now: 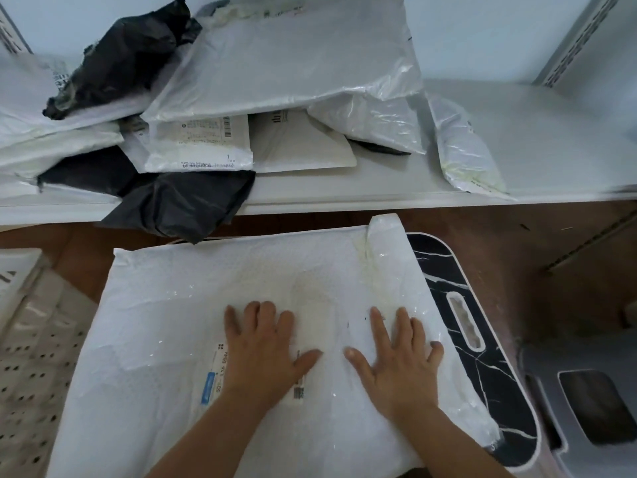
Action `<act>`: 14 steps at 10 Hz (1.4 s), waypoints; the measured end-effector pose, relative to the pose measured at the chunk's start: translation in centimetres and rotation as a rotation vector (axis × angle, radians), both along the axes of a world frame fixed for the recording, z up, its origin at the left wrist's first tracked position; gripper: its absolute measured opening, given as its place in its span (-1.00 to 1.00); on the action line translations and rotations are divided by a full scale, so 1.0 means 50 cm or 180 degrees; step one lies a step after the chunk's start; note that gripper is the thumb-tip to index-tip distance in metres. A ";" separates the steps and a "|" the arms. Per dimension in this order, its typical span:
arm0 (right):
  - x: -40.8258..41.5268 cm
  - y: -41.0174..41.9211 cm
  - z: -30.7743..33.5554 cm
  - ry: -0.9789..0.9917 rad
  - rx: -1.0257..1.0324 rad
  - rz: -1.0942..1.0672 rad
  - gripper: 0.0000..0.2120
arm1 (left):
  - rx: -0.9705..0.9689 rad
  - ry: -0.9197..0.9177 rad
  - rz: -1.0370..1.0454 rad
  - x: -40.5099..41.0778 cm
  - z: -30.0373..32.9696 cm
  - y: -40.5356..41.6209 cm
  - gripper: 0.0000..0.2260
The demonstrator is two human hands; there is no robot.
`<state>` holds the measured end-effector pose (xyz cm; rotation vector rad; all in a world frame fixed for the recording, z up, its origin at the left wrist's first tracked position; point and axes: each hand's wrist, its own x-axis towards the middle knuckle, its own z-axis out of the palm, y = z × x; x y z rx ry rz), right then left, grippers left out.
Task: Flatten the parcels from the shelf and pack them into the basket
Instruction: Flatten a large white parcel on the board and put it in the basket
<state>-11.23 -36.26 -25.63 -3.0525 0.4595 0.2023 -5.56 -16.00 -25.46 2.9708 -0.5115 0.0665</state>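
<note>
A large white padded parcel (pixel 193 305) lies spread over a black marble-patterned surface (pixel 482 339) in front of me. My left hand (pixel 265 350) and my right hand (pixel 400 360) both press flat on its near half, fingers straight and spread. A printed label shows partly under my left hand. On the white shelf (pixel 379 188) behind lie several more parcels: a big white mailer (pixel 293 53), a crumpled black one (pixel 120 53), a black one hanging over the shelf edge (pixel 182 205), and a white bag on the right (pixel 462 150).
A white perforated basket (pixel 31 357) stands at the lower left. A grey bin-like object (pixel 593 408) sits at the lower right. Brown floor shows between shelf and work surface. A perforated shelf upright (pixel 579 39) rises at the top right.
</note>
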 end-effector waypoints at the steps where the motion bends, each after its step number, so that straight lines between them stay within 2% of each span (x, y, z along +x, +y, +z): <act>1: 0.057 0.006 -0.006 -0.0182 0.0056 0.0193 -0.26 | 0.0191 0.0169 -0.0143 0.034 -0.017 -0.018 -0.23; 2: 0.132 0.001 -0.003 -0.0232 -0.0035 0.0390 -0.24 | 0.0224 0.0241 -0.0217 0.048 -0.025 -0.024 -0.25; 3: 0.175 -0.019 -0.019 0.0193 0.0010 0.0525 -0.21 | 0.0242 0.0191 -0.0202 0.049 -0.031 -0.025 -0.29; 5: 0.180 -0.024 -0.021 0.0485 0.0013 0.0494 -0.20 | 0.0237 0.0215 -0.0207 0.051 -0.030 -0.026 -0.30; 7: 0.250 -0.064 0.014 0.0070 -0.0015 0.0332 -0.22 | 0.0285 0.0326 -0.0160 0.048 -0.029 -0.025 -0.29; 8: 0.293 -0.075 0.003 0.0257 -0.0165 0.0534 -0.14 | 0.0277 0.0385 -0.0149 0.049 -0.028 -0.025 -0.29; 9: 0.307 -0.075 -0.009 0.0537 -0.0037 0.0595 -0.13 | 0.0272 0.0357 -0.0163 0.052 -0.028 -0.025 -0.29; 12: 0.282 -0.075 0.007 0.0760 0.0069 0.0548 -0.13 | 0.0222 0.0394 -0.0188 0.049 -0.027 -0.023 -0.29; 14: 0.123 -0.073 0.005 0.0680 0.0090 0.0593 -0.06 | 0.0141 0.0467 -0.0226 0.040 -0.018 -0.012 -0.40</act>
